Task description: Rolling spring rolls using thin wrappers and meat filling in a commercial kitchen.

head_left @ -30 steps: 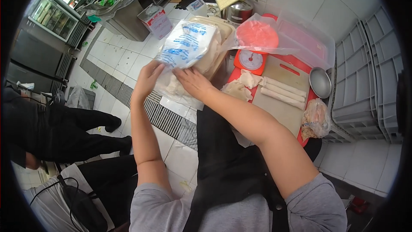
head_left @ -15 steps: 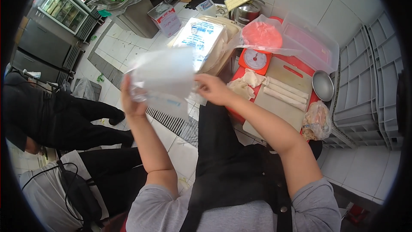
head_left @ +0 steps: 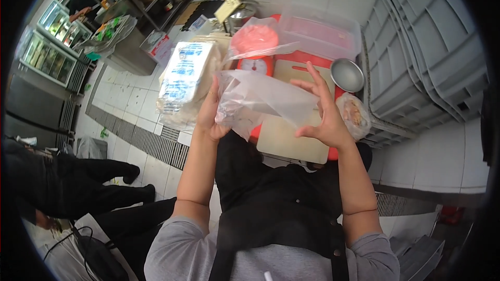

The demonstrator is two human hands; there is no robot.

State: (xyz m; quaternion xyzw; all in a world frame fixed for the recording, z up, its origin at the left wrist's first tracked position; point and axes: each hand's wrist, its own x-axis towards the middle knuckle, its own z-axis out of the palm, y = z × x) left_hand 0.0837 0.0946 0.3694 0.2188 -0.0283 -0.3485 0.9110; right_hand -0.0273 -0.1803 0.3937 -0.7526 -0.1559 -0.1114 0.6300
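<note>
A clear plastic bag [head_left: 263,96] stretches in front of my chest, above a pale cutting board [head_left: 294,143]. My left hand [head_left: 210,112] grips its left side, where the film is bunched. At the bag's other end my right hand [head_left: 329,114] has thumb and fingers spread wide, close to the film; any contact is unclear. The bag and right hand hide the middle of the board, so the pale rolls seen there earlier do not show. Behind the bag stands a red dial scale [head_left: 255,66], partly covered.
Left of the scale lies a white and blue pack of bags [head_left: 187,73]. A pink-filled plastic bag [head_left: 255,40], a clear tub [head_left: 323,34], a metal bowl [head_left: 347,75] and a bag of food [head_left: 354,116] surround the board. Grey crates [head_left: 427,47] stand right. Co-workers are at left.
My view and body have turned right toward the board. The bag moved over it from the left, and my right hand went from fingers drawn together to spread wide.
</note>
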